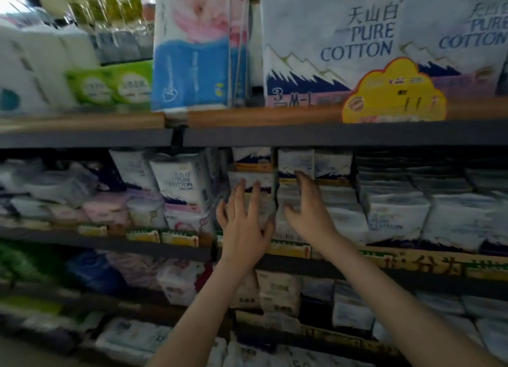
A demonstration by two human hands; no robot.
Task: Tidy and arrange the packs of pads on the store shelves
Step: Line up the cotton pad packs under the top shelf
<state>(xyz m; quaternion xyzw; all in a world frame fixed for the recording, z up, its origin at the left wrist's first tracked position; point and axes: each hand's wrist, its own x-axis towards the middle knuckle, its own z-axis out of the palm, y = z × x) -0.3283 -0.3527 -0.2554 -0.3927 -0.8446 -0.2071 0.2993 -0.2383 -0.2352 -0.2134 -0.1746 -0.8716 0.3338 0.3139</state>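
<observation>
White packs of pads with a blue mountain print fill the middle shelf. My left hand lies with spread, straight fingers against the front of a stacked white pack. My right hand is just to its right, fingers loosely bent, touching the neighbouring stack of packs. Neither hand grips a pack. A tilted PURE COTTON pack leans to the left of my hands.
The top shelf carries large PURE COTTON packs, a blue-and-pink pack and a yellow price tag. Pink and white packs lie jumbled at left. More packs sit on the lower shelves.
</observation>
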